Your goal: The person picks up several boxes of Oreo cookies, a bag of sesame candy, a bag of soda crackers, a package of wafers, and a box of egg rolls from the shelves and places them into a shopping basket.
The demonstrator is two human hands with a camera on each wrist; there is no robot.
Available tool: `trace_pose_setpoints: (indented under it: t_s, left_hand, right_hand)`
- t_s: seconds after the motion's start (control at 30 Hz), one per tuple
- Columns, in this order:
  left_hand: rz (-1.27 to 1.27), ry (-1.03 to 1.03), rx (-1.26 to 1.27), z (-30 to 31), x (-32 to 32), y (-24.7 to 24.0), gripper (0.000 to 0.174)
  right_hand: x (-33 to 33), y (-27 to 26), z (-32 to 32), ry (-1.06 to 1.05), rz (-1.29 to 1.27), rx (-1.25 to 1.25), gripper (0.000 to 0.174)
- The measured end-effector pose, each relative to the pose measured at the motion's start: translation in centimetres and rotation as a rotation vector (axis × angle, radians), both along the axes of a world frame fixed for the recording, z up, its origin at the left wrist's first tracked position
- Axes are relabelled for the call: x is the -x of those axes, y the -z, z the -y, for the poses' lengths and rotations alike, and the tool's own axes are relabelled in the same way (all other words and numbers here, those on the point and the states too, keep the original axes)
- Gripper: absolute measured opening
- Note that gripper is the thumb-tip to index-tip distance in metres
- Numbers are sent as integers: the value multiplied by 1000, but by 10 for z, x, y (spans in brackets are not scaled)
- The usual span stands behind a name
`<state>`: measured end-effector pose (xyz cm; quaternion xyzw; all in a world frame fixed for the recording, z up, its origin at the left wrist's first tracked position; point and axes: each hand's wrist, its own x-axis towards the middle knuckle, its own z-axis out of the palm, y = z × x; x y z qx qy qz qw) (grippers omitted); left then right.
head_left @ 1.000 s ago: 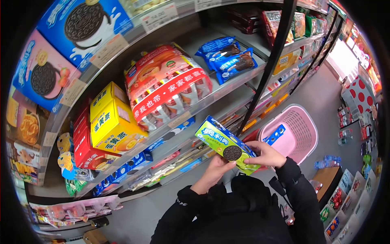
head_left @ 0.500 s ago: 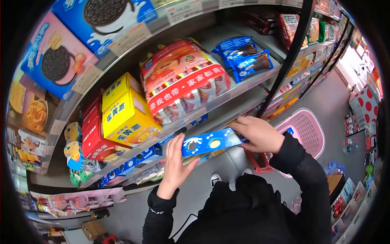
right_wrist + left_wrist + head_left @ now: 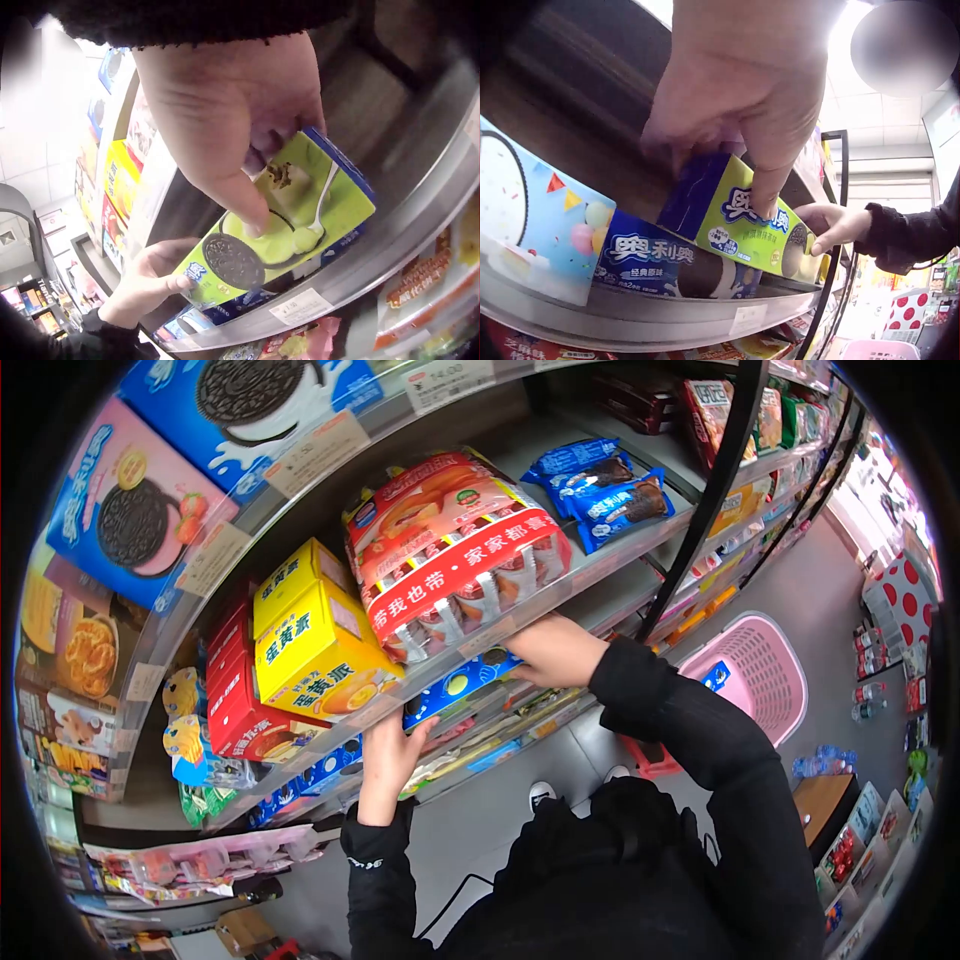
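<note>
A green and blue cookie box (image 3: 247,232) is held between both hands at a lower shelf, its green face toward me. In the left wrist view, the left hand (image 3: 742,97) grips one end, thumb on the lettering and fingers over the top. At the other end, the right hand (image 3: 232,127) has its thumb on the green front and its fingers behind. From the head, the left hand (image 3: 388,760) and the right hand (image 3: 555,652) reach in under the upper shelf edge. A blue cookie box (image 3: 652,255) stands on the shelf just below the held one.
Above the hands, a shelf carries yellow boxes (image 3: 320,650), a large red snack pack (image 3: 450,550) and blue packets (image 3: 605,495). To the right, a pink basket (image 3: 775,670) stands on the floor with a blue box inside. A black shelf post (image 3: 705,510) rises beyond the right hand.
The cookie box has moved from in front of the body up and forward to the lower shelf. It was turned on the way, and both hands have gone in under the upper shelf with it.
</note>
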<state>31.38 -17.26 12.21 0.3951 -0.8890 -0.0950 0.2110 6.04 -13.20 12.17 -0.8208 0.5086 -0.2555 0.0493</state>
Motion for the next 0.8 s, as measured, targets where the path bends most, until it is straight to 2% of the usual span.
trace_pose_setpoints:
  t_s: [0.07,0.13,0.2,0.27,0.53,0.63,0.73,0.8]
  left_hand:
    - [2,34,53,2,-1,6,43]
    - [88,-39,-7,2,-2,9,53]
    - [121,-12,9,2,0,8,54]
    - [150,-4,107,3,1,12,52]
    - [157,15,183,9,-2,21,51]
    - [167,27,191,9,-1,22,50]
    - [182,20,196,10,-2,23,51]
    - [183,15,200,9,-2,23,52]
  right_hand:
    - [-3,3,2,21,-18,97,47]
    - [-5,11,3,38,-35,39,49]
    - [-7,18,5,60,-73,48,49]
    - [-8,26,8,78,-62,97,45]
    - [-13,35,14,100,-27,131,32]
    - [-14,36,10,112,-47,108,35]
    - [-13,36,5,127,51,222,41]
    - [-7,32,-5,177,130,46,49]
